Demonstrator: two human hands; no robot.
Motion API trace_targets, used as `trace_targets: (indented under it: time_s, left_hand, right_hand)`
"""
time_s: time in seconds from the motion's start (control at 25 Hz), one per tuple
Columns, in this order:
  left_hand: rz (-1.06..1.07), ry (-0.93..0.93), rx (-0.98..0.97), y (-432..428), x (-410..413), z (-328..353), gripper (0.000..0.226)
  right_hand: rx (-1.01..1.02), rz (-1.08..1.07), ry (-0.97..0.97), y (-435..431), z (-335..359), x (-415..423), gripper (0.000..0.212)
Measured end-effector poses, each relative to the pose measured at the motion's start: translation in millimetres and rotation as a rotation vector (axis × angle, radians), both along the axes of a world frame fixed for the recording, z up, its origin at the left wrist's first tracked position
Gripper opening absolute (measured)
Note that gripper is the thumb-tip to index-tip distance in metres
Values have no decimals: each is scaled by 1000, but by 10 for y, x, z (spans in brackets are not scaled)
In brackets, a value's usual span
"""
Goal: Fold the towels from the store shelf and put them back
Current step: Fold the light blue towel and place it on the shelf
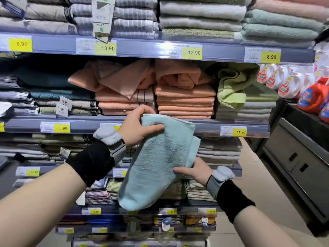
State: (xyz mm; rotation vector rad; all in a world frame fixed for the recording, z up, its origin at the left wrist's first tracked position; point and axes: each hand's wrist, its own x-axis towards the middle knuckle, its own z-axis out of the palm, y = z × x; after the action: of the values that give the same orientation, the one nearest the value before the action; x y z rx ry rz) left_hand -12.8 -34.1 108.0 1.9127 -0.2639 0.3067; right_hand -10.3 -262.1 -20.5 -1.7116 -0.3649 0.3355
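Far left of the fingers: grey and dark green towels [53, 97] stacked flat on the store shelf [160, 125], with small paper tags hanging off them. Yellow price labels [62, 128] stuck along the shelf edges.

Just behind the left-hand fingers: a peach towel pile [185, 102], neat at the bottom, with rumpled peach towels [122, 77] flopped on top. Nothing between the fingers and that pile but the shelf lip.

Left hand [137, 130] up high, closed on the top corner of the light blue towel [160, 161]. Thumb [154, 127] pressed on the front, other fingers curled behind the edge. Grey band and black cuff [92, 161] on that wrist.

Blue towel held in the air before the shelves, folded into a long shape, hanging slanted from top right down to a rounded bottom left end. Soft, fuzzy cloth.

Right hand [195, 172] lower down, pinching the towel's right edge. Thumb [179, 169] on the front, other fingers hidden behind. Same grey band and black cuff there.

Up and right of the fingers: a crumpled lime green towel [233, 86] slumped over a pale stack. Far right: white and orange plastic bottles [309, 98] on a dark counter [302, 139], well apart from the fingers.
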Motion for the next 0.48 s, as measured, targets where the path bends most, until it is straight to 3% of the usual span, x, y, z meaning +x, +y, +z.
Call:
trace_targets:
  time_s: [0.08,0.16,0.32,0.4,0.48]
  left_hand:
    - [10,-11,6,53,-32,1,55]
    - [-40,8,-46,91,-84,12,56]
    - [-51,30,-320,101,-119,34,37]
    - [-32,52,-436,111,-118,43,41]
    - [-106,83,-441,150,-134,47,52]
  right_hand:
    - [-11,-141,-49,137,-31,40,27]
    - [-25,-293,-78,157,24,133,21]
    - [51,-156,-20,153,114,136,25]
    - [9,-108,1,209,56,60,28]
    - [7,-190,-18,248,8,78,30]
